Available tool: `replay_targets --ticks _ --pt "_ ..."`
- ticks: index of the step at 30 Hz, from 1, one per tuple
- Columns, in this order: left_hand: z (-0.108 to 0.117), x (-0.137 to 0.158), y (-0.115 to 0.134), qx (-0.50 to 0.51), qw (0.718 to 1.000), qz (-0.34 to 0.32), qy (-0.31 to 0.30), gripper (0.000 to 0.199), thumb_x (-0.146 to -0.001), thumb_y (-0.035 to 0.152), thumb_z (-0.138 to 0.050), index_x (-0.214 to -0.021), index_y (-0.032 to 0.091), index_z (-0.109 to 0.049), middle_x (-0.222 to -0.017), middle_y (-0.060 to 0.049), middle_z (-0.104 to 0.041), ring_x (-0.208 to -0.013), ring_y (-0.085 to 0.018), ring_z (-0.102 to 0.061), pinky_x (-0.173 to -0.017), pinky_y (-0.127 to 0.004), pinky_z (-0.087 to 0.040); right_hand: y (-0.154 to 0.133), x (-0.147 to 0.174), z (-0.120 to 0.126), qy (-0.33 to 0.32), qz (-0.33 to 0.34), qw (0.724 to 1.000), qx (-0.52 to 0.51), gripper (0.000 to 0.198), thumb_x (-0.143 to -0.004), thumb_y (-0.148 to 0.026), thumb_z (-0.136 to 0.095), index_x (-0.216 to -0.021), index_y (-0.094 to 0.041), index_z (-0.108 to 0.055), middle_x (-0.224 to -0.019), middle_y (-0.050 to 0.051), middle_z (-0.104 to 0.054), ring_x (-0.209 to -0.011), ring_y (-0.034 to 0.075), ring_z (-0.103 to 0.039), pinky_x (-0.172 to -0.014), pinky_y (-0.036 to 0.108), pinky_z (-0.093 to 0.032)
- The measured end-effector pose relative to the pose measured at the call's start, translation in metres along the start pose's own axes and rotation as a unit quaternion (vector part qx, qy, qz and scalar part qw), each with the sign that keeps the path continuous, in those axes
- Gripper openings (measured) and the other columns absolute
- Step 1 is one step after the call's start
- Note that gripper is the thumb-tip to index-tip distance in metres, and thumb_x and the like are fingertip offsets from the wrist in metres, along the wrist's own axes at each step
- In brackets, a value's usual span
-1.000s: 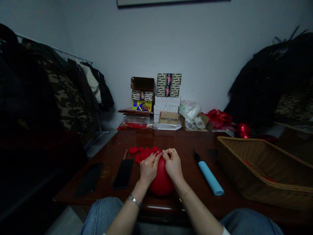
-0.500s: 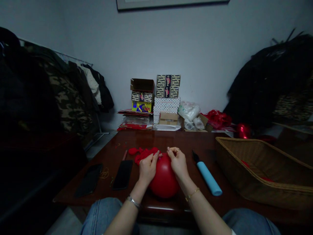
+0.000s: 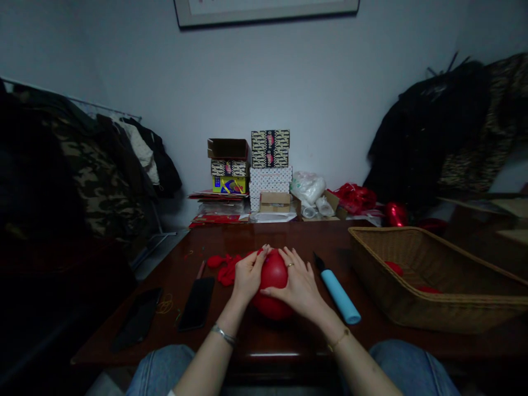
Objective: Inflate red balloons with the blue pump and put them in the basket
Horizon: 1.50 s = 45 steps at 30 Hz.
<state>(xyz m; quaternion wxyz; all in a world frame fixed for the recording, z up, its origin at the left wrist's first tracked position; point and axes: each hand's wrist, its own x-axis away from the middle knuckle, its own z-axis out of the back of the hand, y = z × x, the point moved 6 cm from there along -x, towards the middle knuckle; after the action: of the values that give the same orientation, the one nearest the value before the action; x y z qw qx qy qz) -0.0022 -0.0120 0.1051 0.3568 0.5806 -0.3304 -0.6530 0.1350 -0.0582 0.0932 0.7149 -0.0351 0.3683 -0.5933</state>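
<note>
the red balloon (image 3: 274, 274) sits at lower centre of the frame, on the brown table (image 3: 231, 235). the left hand (image 3: 246, 279) pinches it near the top; the right hand (image 3: 302, 289) lies spread wide on its right side. limp red balloons (image 3: 224, 273) lie just left, a blue pump (image 3: 340, 296) right, a wicker basket (image 3: 394, 294) at far right.

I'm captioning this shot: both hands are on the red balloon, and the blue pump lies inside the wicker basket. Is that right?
Not quite: the head view shows the blue pump on the table, outside the wicker basket. The left hand and right hand are on the red balloon.
</note>
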Motion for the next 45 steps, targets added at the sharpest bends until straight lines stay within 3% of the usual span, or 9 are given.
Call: replay_targets --ticks 6,15,21,26,30,45 --pt "-0.032 -0.006 0.021 0.018 0.997 -0.022 -0.071 0.032 -0.085 0.038 -0.053 -0.107 0.020 -0.068 -0.122 -0.006 -0.060 -0.121 -0.020 -0.048 -0.107 -0.038 -0.031 0.010 0.004 0.031 0.090 0.033 0.986 0.136 0.086 -0.066 -0.050 -0.067 -0.138 -0.021 -0.029 -0.146 0.009 -0.033 -0.136 0.029 -0.019 -0.106 0.061 -0.013" --pt "-0.079 -0.012 0.042 0.057 0.994 -0.019 -0.090 0.034 -0.085 0.040 -0.051 -0.103 0.017 -0.070 -0.113 -0.007 -0.065 -0.113 -0.022 -0.056 -0.103 -0.040 -0.037 0.032 0.020 0.076 0.217 0.045 0.948 0.228 0.080 -0.072 -0.044 -0.064 -0.139 -0.016 -0.029 -0.147 0.014 -0.029 -0.138 0.030 -0.012 -0.105 0.061 -0.010" --pt "-0.114 -0.015 0.051 0.064 0.990 -0.045 -0.118 0.033 -0.086 0.039 -0.050 -0.107 0.021 -0.068 -0.116 -0.006 -0.064 -0.116 -0.022 -0.053 -0.107 -0.044 -0.030 0.048 0.025 0.103 0.256 0.024 0.929 0.267 0.074 -0.076 -0.045 -0.060 -0.137 -0.016 -0.032 -0.145 0.015 -0.032 -0.137 0.032 -0.013 -0.104 0.062 -0.010" --pt "-0.141 -0.018 0.062 -0.015 0.984 -0.117 -0.137 0.031 -0.090 0.035 -0.044 -0.113 0.029 -0.064 -0.121 -0.001 -0.060 -0.119 -0.020 -0.050 -0.112 -0.047 -0.018 0.062 0.027 0.122 0.272 0.009 0.916 0.294 0.071 -0.079 -0.044 -0.058 -0.139 -0.017 -0.030 -0.145 0.016 -0.030 -0.136 0.033 -0.013 -0.103 0.064 -0.008" --pt "-0.161 -0.018 0.073 -0.091 0.970 -0.162 -0.157 0.033 -0.093 0.033 -0.039 -0.118 0.032 -0.059 -0.124 0.001 -0.058 -0.123 -0.020 -0.046 -0.111 -0.051 -0.017 0.074 0.030 0.134 0.282 -0.007 0.909 0.307 0.070 -0.080 -0.044 -0.055 -0.139 -0.018 -0.029 -0.146 0.016 -0.030 -0.136 0.035 -0.015 -0.102 0.064 -0.007" --pt "-0.216 0.000 0.118 -0.221 0.887 -0.374 -0.160 0.037 -0.093 0.030 -0.040 -0.129 0.028 -0.049 -0.125 -0.005 -0.058 -0.129 -0.021 -0.039 -0.109 -0.058 -0.003 0.106 0.051 0.178 0.346 -0.036 0.870 0.349 0.074 -0.076 -0.038 -0.057 -0.140 -0.017 -0.026 -0.146 0.015 -0.031 -0.136 0.035 -0.015 -0.102 0.063 -0.004"
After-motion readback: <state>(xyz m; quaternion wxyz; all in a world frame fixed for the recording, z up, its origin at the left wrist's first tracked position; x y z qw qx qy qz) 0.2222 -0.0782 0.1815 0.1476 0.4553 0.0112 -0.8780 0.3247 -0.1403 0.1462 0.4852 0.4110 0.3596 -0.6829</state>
